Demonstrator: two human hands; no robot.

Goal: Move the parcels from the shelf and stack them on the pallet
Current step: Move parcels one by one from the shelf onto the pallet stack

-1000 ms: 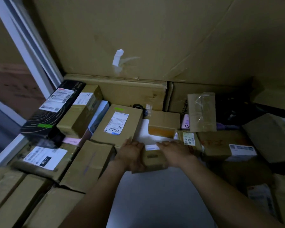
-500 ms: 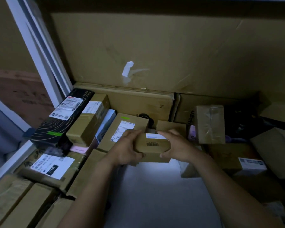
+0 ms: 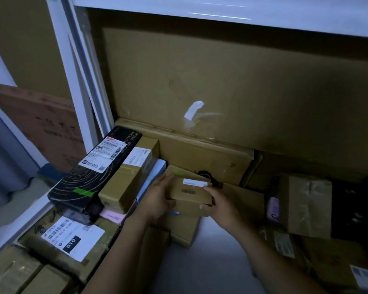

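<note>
Both hands are gripping a small brown parcel [image 3: 191, 190] above the shelf [image 3: 200, 262]: the left hand [image 3: 157, 200] is clasping its left end, the right hand [image 3: 221, 206] its right end, fingers [image 3: 207, 205] curling under. Left of the fingers, a black box [image 3: 89, 177] is lying on other parcels.

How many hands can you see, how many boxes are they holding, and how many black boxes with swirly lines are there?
Hands: 2, the left hand and the right hand
Boxes held: 1, the small brown box
Swirly black boxes: 1, the black box
Total: 4
</note>
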